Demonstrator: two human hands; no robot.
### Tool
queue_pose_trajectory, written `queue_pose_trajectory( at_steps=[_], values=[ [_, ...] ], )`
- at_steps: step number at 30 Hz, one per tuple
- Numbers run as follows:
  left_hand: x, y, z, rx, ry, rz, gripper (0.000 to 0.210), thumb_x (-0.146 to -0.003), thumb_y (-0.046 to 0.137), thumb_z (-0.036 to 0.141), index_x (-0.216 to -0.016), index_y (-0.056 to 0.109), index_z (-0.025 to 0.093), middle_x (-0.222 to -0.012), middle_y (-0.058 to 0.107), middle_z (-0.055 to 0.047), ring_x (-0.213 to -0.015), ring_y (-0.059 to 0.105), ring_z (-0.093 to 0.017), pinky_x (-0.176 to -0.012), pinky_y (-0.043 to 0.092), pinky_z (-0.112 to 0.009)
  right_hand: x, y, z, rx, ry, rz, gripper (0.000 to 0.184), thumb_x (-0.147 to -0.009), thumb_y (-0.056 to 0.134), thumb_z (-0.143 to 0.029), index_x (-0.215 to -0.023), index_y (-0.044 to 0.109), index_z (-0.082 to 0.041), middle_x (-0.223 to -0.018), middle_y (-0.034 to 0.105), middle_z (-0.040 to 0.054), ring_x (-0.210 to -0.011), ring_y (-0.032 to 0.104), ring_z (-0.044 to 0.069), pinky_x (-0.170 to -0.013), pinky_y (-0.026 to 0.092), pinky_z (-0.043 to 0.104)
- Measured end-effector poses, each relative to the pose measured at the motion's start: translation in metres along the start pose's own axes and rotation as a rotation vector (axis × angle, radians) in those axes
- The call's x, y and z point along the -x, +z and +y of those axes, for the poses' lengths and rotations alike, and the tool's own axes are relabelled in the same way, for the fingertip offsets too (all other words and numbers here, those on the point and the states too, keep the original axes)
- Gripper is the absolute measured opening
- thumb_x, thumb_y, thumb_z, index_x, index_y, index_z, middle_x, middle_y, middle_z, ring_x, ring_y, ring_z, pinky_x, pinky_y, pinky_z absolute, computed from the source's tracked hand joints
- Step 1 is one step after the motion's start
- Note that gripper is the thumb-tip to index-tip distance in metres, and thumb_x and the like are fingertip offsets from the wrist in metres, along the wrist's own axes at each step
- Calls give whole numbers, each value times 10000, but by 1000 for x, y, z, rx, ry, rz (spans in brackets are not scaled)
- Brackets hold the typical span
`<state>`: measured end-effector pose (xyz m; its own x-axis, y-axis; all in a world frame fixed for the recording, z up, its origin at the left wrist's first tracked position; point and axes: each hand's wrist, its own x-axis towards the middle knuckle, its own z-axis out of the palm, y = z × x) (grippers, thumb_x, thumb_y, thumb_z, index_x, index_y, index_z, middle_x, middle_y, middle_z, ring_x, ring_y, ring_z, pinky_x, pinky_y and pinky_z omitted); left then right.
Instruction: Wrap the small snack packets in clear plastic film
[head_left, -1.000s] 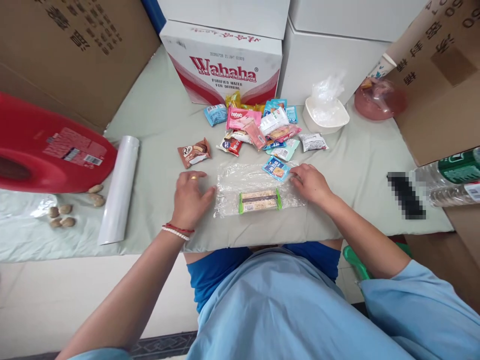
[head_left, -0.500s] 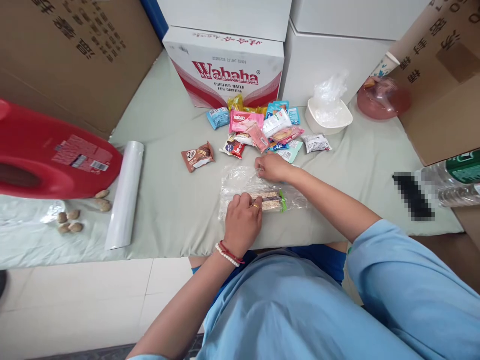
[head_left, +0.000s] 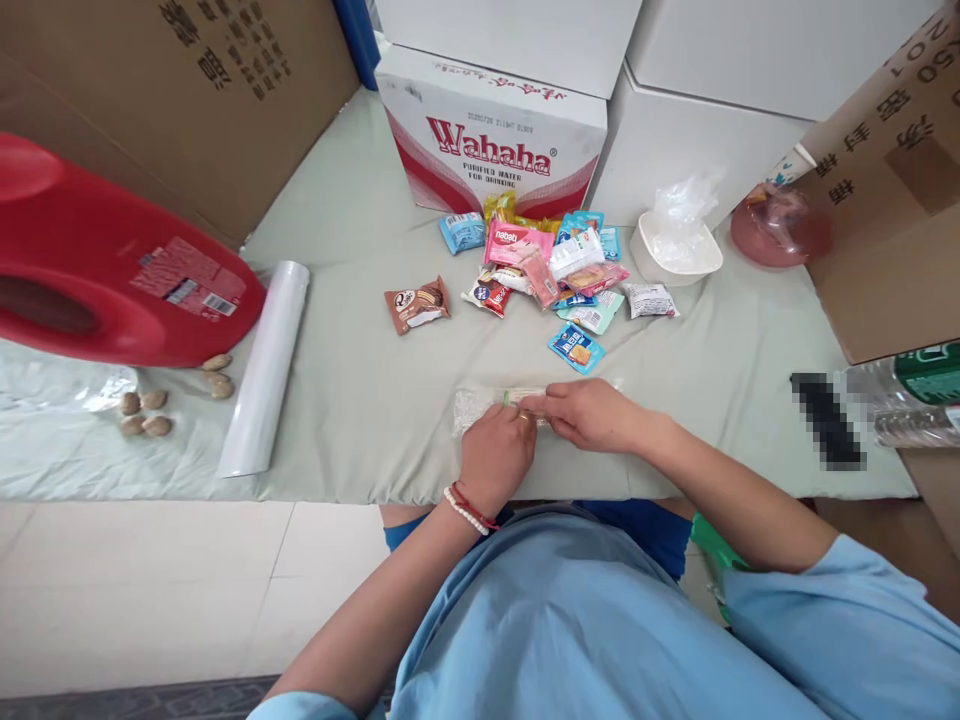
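Observation:
Clear plastic film (head_left: 474, 405) lies over a pale snack bar near the table's front edge, a bit of green showing at the bar's wrapper. My left hand (head_left: 499, 455), with a ring and bracelets, is curled onto the film and bar from the near side. From the right, my right hand (head_left: 596, 415) presses on the same bundle, index finger reaching to my left fingers and the other fingers bent. Most of the bar is hidden under hands and film. Just beyond them lies a blue snack packet (head_left: 576, 347).
A heap of snack packets (head_left: 517, 243) sits before the Wahaha carton (head_left: 495, 140). A brown packet (head_left: 418, 305) lies left of it. At left are a white roll (head_left: 264, 370), a red jug (head_left: 150, 270) and several nuts (head_left: 154, 400); at right, a white bowl (head_left: 675, 262) and bottles (head_left: 919, 400).
My right hand has come down toward me from the film's far edge to beside my left hand. The film is now folded over the bar, and the blue packet has come into view.

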<state>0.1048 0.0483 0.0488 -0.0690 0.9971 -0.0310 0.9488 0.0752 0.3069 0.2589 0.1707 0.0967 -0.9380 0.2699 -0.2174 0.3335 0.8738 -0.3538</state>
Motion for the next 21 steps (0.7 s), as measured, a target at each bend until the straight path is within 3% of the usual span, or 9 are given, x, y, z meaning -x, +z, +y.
queue_pose_trajectory(
  at_steps=[3, 6, 9, 11, 13, 15, 17, 19, 21],
  values=[
    [9, 2, -14, 143, 27, 15, 290, -1009, 518, 221, -837, 748, 181, -819, 753, -115, -814, 711, -258, -694, 484, -348, 5, 22, -3, -30, 68, -4, 626, -1014, 505, -146, -1631, 458, -247, -1146, 693, 89, -980, 653, 214, -766, 425, 288],
    [24, -3, -34, 424, 66, 193, 291, -1007, 516, 277, -882, 766, 195, -840, 771, -87, -797, 715, -221, -751, 527, -335, 3, 28, -7, -2, 116, -34, 631, -1024, 511, -155, -1638, 456, -287, -1181, 679, 96, -1026, 647, 227, -774, 435, 291],
    [28, -14, -56, 645, -208, 494, 269, -988, 515, 318, -966, 761, 211, -836, 745, -38, -762, 684, -186, -777, 549, -314, 1, 22, -14, 54, 125, -88, 586, -1046, 508, -194, -1607, 501, -362, -1187, 672, 93, -986, 638, 228, -721, 409, 283],
    [20, -18, -66, 643, -408, 619, 293, -977, 490, 340, -1024, 743, 199, -933, 732, -60, -856, 688, -209, -872, 564, -358, 2, 16, -18, 66, 108, -98, 575, -1051, 512, -213, -1601, 508, -381, -1211, 664, 100, -967, 632, 228, -708, 396, 284],
    [7, -17, -70, 542, -465, 582, 367, -958, 519, 409, -1151, 714, 166, -1172, 704, -137, -1130, 665, -290, -1074, 516, -472, 4, 12, -21, 53, 82, -93, 549, -1057, 521, -247, -1591, 525, -375, -1214, 655, 105, -966, 630, 228, -711, 394, 286],
    [-2, -11, -69, 424, -430, 417, 483, -884, 638, 485, -1220, 687, 143, -1393, 606, -206, -1419, 497, -390, -1225, 381, -580, 6, 10, -21, 30, 67, -88, 499, -1069, 530, -298, -1562, 566, -366, -1195, 647, 105, -991, 630, 230, -729, 404, 288],
    [-5, -6, -65, 362, -394, 284, 462, -794, 737, 475, -1126, 703, 155, -1501, 526, -220, -1560, 304, -444, -1279, 287, -624, 8, 10, -21, 6, 70, -86, 460, -1077, 544, -353, -1534, 602, -357, -1196, 639, 105, -1021, 629, 231, -750, 418, 289],
    [-1, -6, -61, 373, -365, 260, 298, -766, 739, 400, -962, 699, 180, -1493, 531, -197, -1551, 326, -432, -1270, 312, -600, 8, 11, -20, -18, 78, -81, 449, -1079, 553, -379, -1523, 614, -355, -1200, 635, 104, -1033, 628, 229, -762, 427, 288],
    [5, -12, -59, 456, -346, 253, 161, -788, 681, 348, -850, 657, 201, -1279, 647, -151, -1322, 576, -351, -1150, 464, -516, 8, 11, -20, -38, 84, -70, 444, -1079, 559, -377, -1518, 618, -360, -1190, 639, 102, -1021, 628, 228, -755, 428, 286]
  ],
)
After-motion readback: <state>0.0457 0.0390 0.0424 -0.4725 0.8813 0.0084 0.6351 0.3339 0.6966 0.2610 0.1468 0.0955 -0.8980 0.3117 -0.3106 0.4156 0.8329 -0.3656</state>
